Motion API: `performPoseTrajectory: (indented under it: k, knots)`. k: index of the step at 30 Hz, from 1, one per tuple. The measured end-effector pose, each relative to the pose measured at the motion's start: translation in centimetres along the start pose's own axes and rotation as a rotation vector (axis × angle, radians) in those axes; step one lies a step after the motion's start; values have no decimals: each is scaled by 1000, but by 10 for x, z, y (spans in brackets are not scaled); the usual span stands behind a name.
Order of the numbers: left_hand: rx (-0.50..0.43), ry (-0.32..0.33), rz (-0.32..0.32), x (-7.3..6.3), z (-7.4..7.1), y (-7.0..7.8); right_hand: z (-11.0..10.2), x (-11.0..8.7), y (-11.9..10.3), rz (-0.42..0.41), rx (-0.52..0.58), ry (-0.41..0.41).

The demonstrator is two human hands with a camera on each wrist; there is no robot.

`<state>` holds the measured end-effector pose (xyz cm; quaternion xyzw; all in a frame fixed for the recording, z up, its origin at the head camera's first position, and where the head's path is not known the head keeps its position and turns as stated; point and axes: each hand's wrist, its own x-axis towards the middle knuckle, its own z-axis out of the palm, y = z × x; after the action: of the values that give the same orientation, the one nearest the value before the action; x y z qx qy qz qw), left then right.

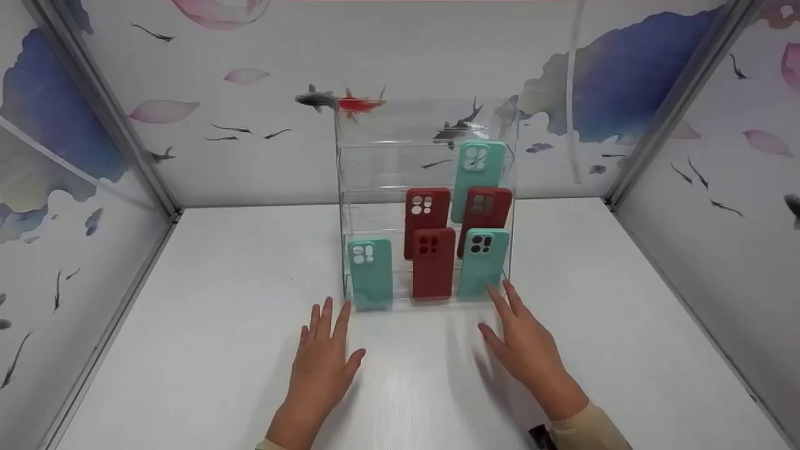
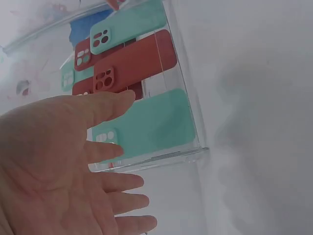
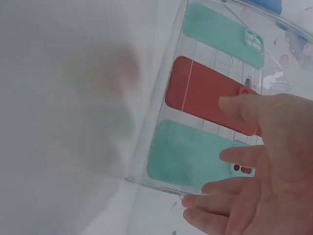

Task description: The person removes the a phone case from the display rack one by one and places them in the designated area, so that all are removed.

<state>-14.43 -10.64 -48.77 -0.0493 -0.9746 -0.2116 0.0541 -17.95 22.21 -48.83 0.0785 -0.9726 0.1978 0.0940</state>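
A clear acrylic tiered rack (image 1: 340, 169) stands on the white table, holding several phone cases upright. Along its lowest tier are a teal case (image 1: 373, 278) at left, a red case (image 1: 433, 269) in the middle and another teal case (image 1: 481, 265) at right. Higher up lean a red case (image 1: 422, 215), a second red one (image 1: 490, 203) and, topmost, a teal one (image 1: 481, 169). My left hand (image 1: 322, 365), fingers spread and holding nothing, is before the rack's lower left corner. My right hand (image 1: 528, 344) is likewise unfilled, its fingertips overlapping the lower right teal case's bottom in the head view.
White panels (image 1: 400, 56) printed with fish, petals and blue ink shapes enclose the table (image 1: 250, 269) at the back and both sides. Grey metal posts (image 1: 100, 106) join them at the corners. A small black object (image 1: 540, 436) shows by the right sleeve.
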Motion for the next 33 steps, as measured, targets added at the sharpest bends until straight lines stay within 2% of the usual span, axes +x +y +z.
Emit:
performPoseTrajectory:
  k: [5, 8, 16, 22, 28, 33]
  knots:
    - [-45, 110, -24, 12, -1, -5, -13, 12, 4, -29, 13, 106]
    - [-109, 142, -50, 21, -4, -11, -22, 22, 6, -32, 15, 142]
    - [-306, 126, -83, 47, -13, -21, -45, 51, 17, -42, 63, 241]
    - [-380, 106, -58, 63, -13, -24, -57, 73, 24, -67, 109, 311]
    - [-464, 91, -37, 75, -8, -28, -62, 91, 28, -73, 147, 302]
    - [-585, 68, -36, 82, -4, -30, -58, 98, 31, -65, 181, 266]
